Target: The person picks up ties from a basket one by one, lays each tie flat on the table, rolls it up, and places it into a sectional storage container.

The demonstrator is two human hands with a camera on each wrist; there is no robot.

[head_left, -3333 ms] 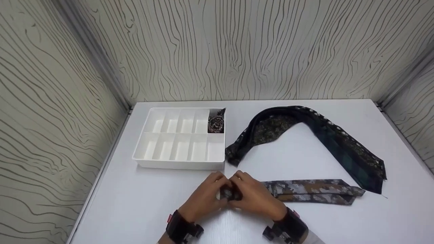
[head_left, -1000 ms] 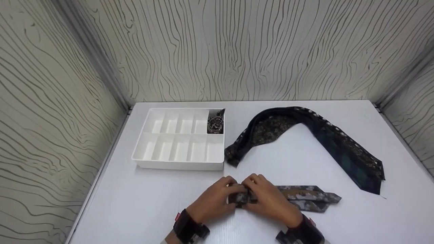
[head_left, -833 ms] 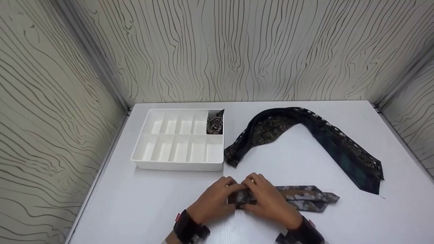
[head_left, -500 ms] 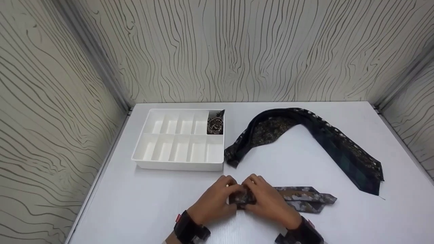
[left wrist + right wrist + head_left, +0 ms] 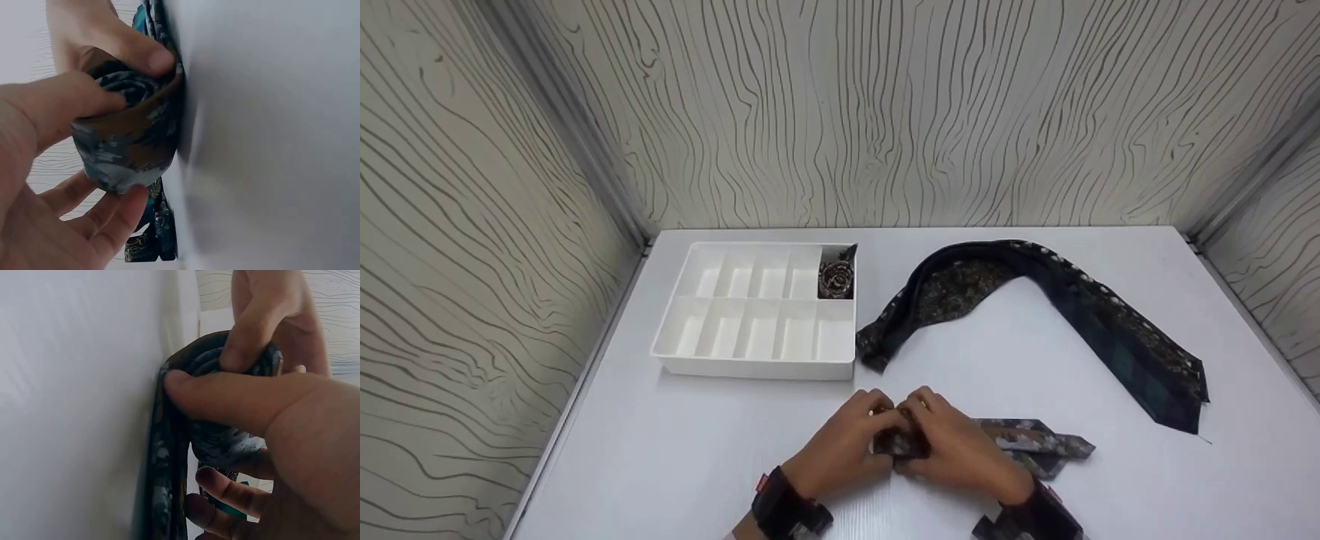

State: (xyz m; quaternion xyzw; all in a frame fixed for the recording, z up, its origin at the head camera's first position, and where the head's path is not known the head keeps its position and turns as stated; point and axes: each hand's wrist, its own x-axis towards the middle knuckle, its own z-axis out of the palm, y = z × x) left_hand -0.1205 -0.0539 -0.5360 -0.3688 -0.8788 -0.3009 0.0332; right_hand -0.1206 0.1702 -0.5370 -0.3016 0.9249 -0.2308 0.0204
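Between both hands is a camouflage-patterned necktie (image 5: 1020, 435), its left part wound into a roll (image 5: 129, 140) and its pointed ends lying flat to the right. My left hand (image 5: 847, 442) grips the roll, thumb at its coiled side and fingers round its outer face in the left wrist view. My right hand (image 5: 960, 450) holds the roll from the other side, thumb where the flat length meets the coil in the right wrist view. In the head view the fingers hide much of the roll.
A white divided tray (image 5: 757, 367) stands to the left, with a rolled dark necktie (image 5: 836, 279) in its back right compartment. Behind the hands, a dark navy, green and floral necktie (image 5: 1110, 345) lies in an arch, one end against the tray. Patterned walls (image 5: 885, 112) enclose the white table.
The camouflage necktie's roll has moved right and its loose length has grown shorter, the pointed ends drawing left toward the hands. Both hands have shifted right with the roll. The tray stays put.
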